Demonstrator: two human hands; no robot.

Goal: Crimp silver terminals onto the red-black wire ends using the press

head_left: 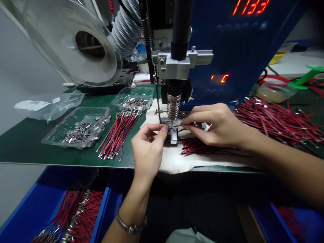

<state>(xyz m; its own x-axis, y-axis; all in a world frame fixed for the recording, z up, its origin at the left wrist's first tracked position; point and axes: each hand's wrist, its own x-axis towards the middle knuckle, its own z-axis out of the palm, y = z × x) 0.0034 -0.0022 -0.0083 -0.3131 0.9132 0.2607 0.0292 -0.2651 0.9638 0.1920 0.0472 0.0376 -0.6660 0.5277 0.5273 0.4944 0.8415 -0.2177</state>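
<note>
My right hand (215,125) pinches a thin red wire (178,125) between thumb and fingers, its end at the small metal fixture (174,135) under the soldering head (173,104). Left of that fixture, my left hand (149,145) is closed, thumb against index finger; whatever lies between them is too small to make out. A bundle of red and black wires (194,146) rests on a white cloth (172,162) below my right hand. To the left lies another bundle of red and black wires (118,135) with metal ends.
Clear trays of small metal parts (82,133) stand at left, near a plastic bag (50,104) and a large clear reel (71,40). A blue machine (215,40) rises behind. More wires (278,118) heap at right. A blue bin (30,209) of wires sits below the table edge.
</note>
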